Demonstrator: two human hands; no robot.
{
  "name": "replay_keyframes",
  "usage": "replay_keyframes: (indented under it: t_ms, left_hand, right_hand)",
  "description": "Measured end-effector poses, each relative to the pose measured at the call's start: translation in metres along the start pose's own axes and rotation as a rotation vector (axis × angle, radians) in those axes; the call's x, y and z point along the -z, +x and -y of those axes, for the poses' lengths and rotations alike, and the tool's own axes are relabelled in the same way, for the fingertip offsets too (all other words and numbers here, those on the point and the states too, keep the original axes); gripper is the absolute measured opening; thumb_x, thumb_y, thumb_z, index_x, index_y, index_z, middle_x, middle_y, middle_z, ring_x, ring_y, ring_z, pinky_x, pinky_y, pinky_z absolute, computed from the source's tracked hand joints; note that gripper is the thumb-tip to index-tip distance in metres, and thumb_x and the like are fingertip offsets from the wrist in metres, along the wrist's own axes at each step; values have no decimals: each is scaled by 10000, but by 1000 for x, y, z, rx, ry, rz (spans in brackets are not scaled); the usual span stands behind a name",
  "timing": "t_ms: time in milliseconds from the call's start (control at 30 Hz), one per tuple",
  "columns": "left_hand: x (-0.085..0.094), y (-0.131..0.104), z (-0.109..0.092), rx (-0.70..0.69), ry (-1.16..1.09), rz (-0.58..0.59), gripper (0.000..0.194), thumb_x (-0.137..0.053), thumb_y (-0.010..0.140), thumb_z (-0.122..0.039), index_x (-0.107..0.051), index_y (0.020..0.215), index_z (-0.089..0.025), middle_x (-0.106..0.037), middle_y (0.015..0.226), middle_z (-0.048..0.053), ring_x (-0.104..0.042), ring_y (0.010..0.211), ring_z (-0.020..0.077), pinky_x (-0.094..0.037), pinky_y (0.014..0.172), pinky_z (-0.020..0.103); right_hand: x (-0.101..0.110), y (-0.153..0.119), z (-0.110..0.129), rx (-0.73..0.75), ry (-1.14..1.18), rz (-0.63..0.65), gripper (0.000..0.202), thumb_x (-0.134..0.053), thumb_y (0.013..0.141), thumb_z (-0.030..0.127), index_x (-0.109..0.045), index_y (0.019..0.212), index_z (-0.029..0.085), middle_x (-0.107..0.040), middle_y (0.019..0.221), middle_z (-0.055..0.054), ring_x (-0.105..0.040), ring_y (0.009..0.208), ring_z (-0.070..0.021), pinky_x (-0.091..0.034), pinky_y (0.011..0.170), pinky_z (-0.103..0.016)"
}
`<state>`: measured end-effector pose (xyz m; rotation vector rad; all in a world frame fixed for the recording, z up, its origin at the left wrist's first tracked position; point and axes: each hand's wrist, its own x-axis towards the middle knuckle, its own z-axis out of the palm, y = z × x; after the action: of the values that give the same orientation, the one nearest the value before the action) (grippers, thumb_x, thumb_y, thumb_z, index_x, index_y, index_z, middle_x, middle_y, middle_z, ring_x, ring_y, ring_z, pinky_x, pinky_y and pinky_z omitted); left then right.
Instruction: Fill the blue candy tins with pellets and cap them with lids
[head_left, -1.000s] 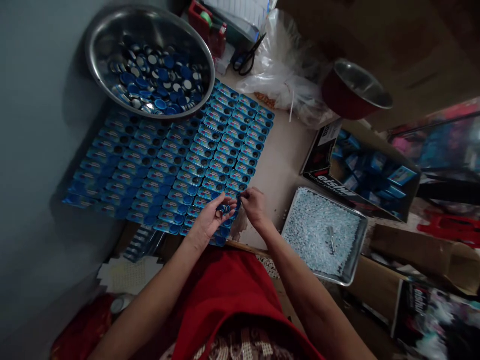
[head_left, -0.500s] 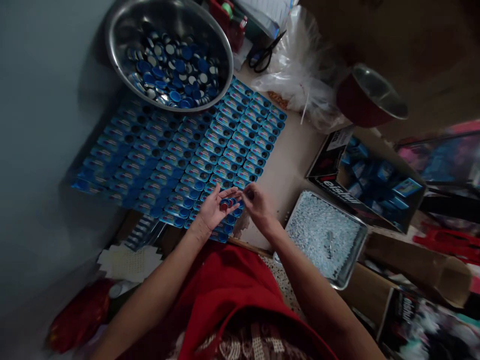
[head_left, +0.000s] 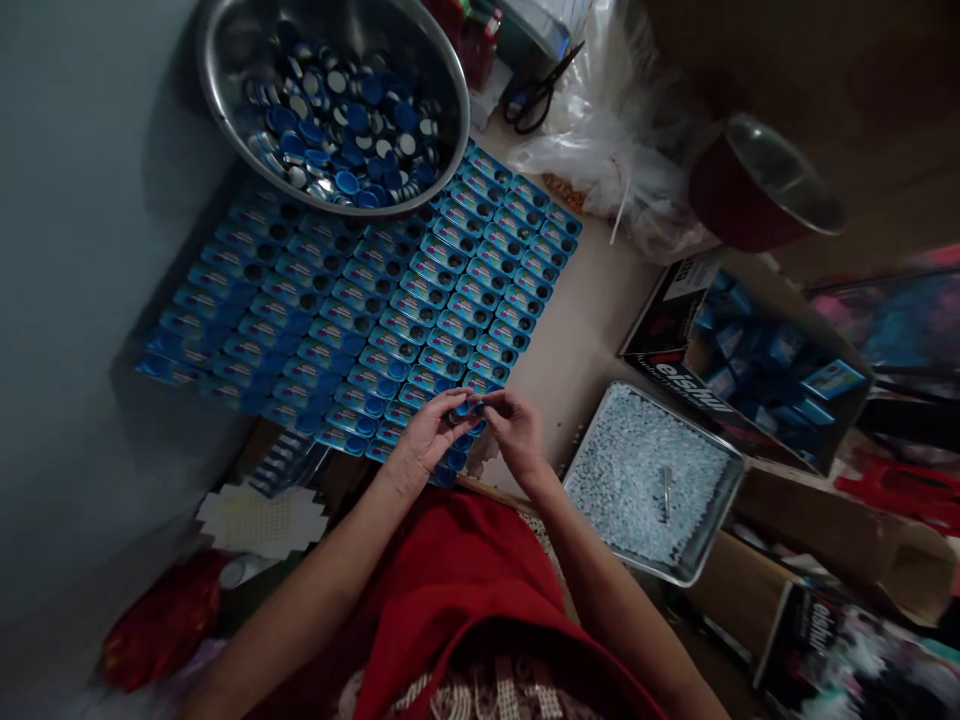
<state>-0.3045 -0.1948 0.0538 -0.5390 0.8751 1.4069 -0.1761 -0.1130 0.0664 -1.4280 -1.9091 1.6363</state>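
Observation:
My left hand point(head_left: 429, 430) is closed around small round blue caps point(head_left: 463, 408), held low over the near edge of the rows of packs. Right beside it, my right hand point(head_left: 516, 425) pinches at the edge of a blue cap, its fingertips meeting those of the left. The fingers partly hide the caps. Beneath and beyond the hands lie many flat blue printed packs point(head_left: 442, 255) in tight slanted rows, several near me with a blue disc at one end and others with a dark round spot. A steel bowl point(head_left: 225, 110) of loose blue and silver caps stands on the far left rows.
To the right, a metal tray point(head_left: 694, 570) holds pale granules and a small clear tube point(head_left: 666, 492). Behind it stands an open carton point(head_left: 675, 375) of blue boxes. Scissors point(head_left: 534, 105), a plastic bag point(head_left: 600, 150) and a dark red bowl point(head_left: 739, 200) are farther back.
My left fingers have curled up from an open palm around the caps. My right fingertips have come onto a cap at the left fingers. The view has shifted slightly.

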Motion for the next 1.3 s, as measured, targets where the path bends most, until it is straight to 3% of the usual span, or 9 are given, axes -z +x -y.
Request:
replay_keyframes:
  t_ms: [133,300,433,567,700,867,1000,1133,1300]
  left_hand:
    - [-8,6,-11,9,14,47,222,-657,802,-55,-732,1001,-117,-734,1080,117,-704,1036,217,-574,984,402]
    - [-15,15,-25,7,105,119,285,-641,848,-129,-723,1121,-127,-724,1146,144,-703,1056,241,-597,935,423]
    - [-16,14,-32,29,135,85,267,-624,891,-222,-739,1115,-134,-721,1173,142,-699,1044,244,-610,900,435]
    - [-17,17,-36,49,88,93,261,-625,901,-251,-745,1098,-129,-719,1203,143,-696,1075,254,-601,915,425]
    - [-19,21,-36,49,56,67,240,-620,904,-237,-750,1073,-127,-733,1164,139,-698,1074,252,-595,921,420]
    - [-20,20,-31,41,71,27,204,-643,885,-212,-759,1029,-124,-745,1093,136,-701,1027,242,-597,898,416]
    - [-20,24,-20,24,97,21,168,-669,843,-147,-773,974,-144,-741,1108,90,-687,943,178,-594,798,289]
    - [-23,29,-9,69,108,37,148,-661,843,-138,-780,931,-132,-743,1062,94,-673,917,161,-580,787,253]
    - [-35,37,-10,89,51,80,215,-649,784,-57,-778,937,-134,-750,1000,77,-673,853,140,-560,747,219]
  right_hand:
    - [16,14,3,-113,-39,-104,133,-634,729,285,-665,820,193,-668,712,-3,-607,649,-175,-480,624,-283]
    - [28,43,-5,14,-240,-237,88,-567,786,268,-614,817,200,-638,738,-6,-594,687,-172,-467,675,-286]
    - [25,64,-6,127,-586,-137,69,-561,812,217,-628,800,207,-669,846,-46,-607,785,-188,-436,743,-294]
    - [25,80,3,-33,-865,-55,51,-621,837,256,-625,883,233,-690,851,-36,-618,795,-214,-387,692,-295]
    - [33,91,15,-124,-959,20,185,-707,816,335,-627,955,243,-695,836,-29,-630,788,-235,-376,674,-298]
    - [29,70,28,114,-715,45,191,-628,883,253,-658,1071,231,-672,901,-43,-627,814,-211,-443,730,-305]
    - [11,37,23,321,-359,99,125,-575,899,224,-695,931,218,-620,928,-61,-612,824,-183,-488,750,-296]
    - [11,26,12,177,-183,0,57,-601,857,223,-634,812,213,-607,782,-13,-582,701,-158,-483,672,-277]
    - [27,41,9,211,-223,86,155,-644,799,210,-700,943,216,-645,865,-26,-605,778,-175,-489,727,-291]
